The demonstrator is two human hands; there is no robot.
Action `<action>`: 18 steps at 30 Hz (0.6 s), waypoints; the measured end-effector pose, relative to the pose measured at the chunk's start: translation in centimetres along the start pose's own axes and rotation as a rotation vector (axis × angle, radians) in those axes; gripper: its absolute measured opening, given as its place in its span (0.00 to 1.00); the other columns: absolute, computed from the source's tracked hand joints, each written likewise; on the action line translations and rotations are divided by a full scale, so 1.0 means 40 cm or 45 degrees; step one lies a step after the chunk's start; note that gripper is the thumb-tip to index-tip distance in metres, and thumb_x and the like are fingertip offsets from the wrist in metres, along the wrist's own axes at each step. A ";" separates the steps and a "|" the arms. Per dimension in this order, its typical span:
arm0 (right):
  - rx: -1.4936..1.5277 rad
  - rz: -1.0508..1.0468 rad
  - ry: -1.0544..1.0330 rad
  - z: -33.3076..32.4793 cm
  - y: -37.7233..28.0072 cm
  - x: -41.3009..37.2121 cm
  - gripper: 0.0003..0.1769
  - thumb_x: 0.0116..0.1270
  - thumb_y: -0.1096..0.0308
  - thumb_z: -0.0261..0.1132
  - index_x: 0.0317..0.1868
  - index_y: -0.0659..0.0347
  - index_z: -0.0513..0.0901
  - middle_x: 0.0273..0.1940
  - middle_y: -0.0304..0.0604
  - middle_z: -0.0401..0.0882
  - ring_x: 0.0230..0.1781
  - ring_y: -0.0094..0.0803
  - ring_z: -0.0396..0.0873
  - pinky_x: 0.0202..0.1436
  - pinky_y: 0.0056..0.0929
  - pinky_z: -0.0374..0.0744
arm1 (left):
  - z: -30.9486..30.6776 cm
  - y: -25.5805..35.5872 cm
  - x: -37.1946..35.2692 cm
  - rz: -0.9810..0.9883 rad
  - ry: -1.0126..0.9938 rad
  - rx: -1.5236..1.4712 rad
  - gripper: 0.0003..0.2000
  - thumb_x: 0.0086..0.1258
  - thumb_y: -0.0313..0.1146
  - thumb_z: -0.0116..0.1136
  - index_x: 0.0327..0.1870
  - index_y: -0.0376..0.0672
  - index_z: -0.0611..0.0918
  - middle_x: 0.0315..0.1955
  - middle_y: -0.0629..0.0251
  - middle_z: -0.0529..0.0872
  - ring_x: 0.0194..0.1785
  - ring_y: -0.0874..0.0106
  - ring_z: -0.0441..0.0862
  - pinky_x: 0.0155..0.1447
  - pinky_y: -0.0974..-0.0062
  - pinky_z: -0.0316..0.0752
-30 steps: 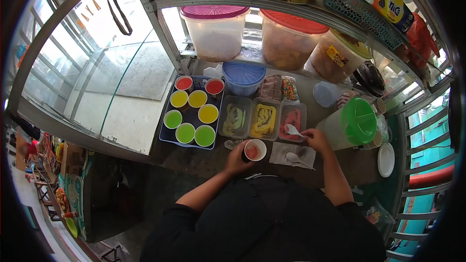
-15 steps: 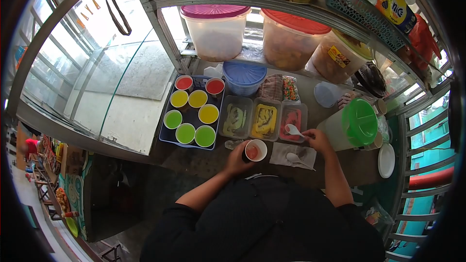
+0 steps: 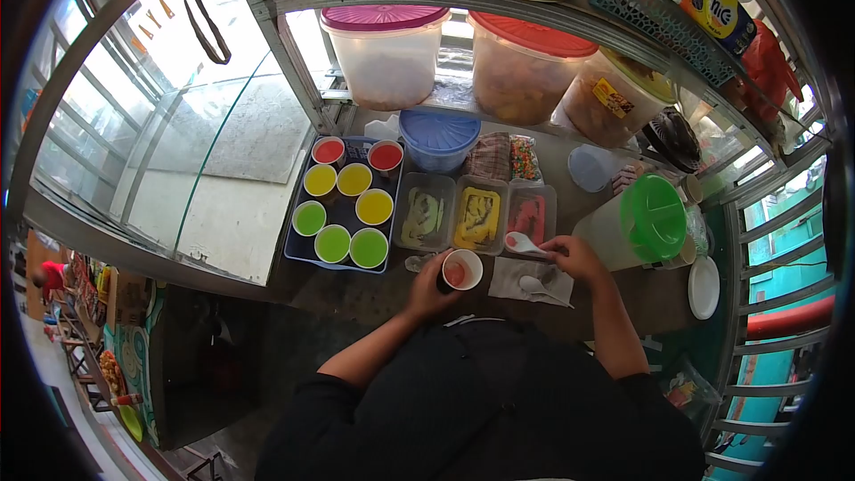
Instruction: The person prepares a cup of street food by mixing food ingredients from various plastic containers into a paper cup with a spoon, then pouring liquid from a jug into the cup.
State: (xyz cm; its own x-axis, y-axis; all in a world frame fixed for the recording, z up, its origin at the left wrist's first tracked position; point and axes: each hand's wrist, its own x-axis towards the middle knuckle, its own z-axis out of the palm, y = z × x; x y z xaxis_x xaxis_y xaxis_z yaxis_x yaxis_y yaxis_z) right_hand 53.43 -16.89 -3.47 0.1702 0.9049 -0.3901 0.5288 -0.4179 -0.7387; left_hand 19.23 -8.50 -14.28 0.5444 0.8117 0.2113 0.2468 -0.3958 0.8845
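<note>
My left hand (image 3: 431, 289) is wrapped round a paper cup (image 3: 462, 271) with something reddish-pink inside. Between the fingers of my right hand (image 3: 575, 260) is the handle of a white spoon (image 3: 524, 244), its bowl holding something pink over the near edge of the red-filled tub (image 3: 532, 214). Beside it stand a tub with yellow contents (image 3: 479, 216) and one with green contents (image 3: 425, 214). A second white spoon (image 3: 534, 286) lies on a folded cloth (image 3: 506, 281) just below the tubs.
A blue tray (image 3: 345, 265) at the left holds several cups of red, yellow and green. Behind the tubs is a blue-lidded container (image 3: 439, 135); a green-lidded jug (image 3: 655, 221) stands at the right near a white lid (image 3: 704, 288). Large containers line the rear shelf.
The spoon in my right hand has moved slightly left and down towards the cup. The whole view has shifted a little to the left. Both hands keep their holds.
</note>
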 end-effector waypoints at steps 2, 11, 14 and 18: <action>0.012 -0.033 -0.061 0.014 -0.065 -0.019 0.13 0.68 0.73 0.68 0.52 0.61 0.89 0.39 0.44 0.90 0.37 0.28 0.84 0.44 0.32 0.81 | 0.000 0.000 -0.001 0.010 0.019 -0.011 0.42 0.51 0.31 0.78 0.72 0.44 0.72 0.67 0.54 0.79 0.70 0.54 0.77 0.73 0.60 0.72; -0.196 -0.491 -0.070 0.128 -0.215 -0.050 0.12 0.68 0.73 0.68 0.51 0.59 0.89 0.39 0.49 0.85 0.41 0.41 0.84 0.47 0.37 0.80 | 0.000 -0.007 -0.008 -0.042 0.051 -0.176 0.40 0.51 0.32 0.80 0.68 0.41 0.73 0.62 0.52 0.81 0.66 0.56 0.80 0.69 0.60 0.75; -0.212 -0.570 -0.037 0.143 -0.215 -0.040 0.12 0.67 0.73 0.67 0.50 0.59 0.89 0.40 0.50 0.84 0.42 0.45 0.84 0.47 0.39 0.80 | -0.001 -0.004 -0.009 -0.023 0.066 -0.157 0.40 0.51 0.32 0.81 0.68 0.41 0.72 0.61 0.53 0.81 0.67 0.56 0.80 0.69 0.61 0.75; -0.243 -0.585 -0.001 0.152 -0.230 -0.047 0.11 0.67 0.74 0.66 0.50 0.60 0.88 0.42 0.51 0.84 0.43 0.48 0.84 0.49 0.41 0.80 | 0.004 -0.022 -0.008 0.058 0.080 -0.051 0.43 0.51 0.33 0.82 0.69 0.38 0.70 0.60 0.53 0.83 0.64 0.60 0.83 0.66 0.64 0.77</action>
State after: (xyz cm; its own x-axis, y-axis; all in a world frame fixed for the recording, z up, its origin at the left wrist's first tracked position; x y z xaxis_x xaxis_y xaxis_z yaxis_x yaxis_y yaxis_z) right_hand 43.18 -15.23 0.70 -0.1170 0.9920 -0.0481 0.6920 0.0467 -0.7204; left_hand 18.96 -8.50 -15.20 0.5028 0.8191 0.2761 0.1903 -0.4164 0.8890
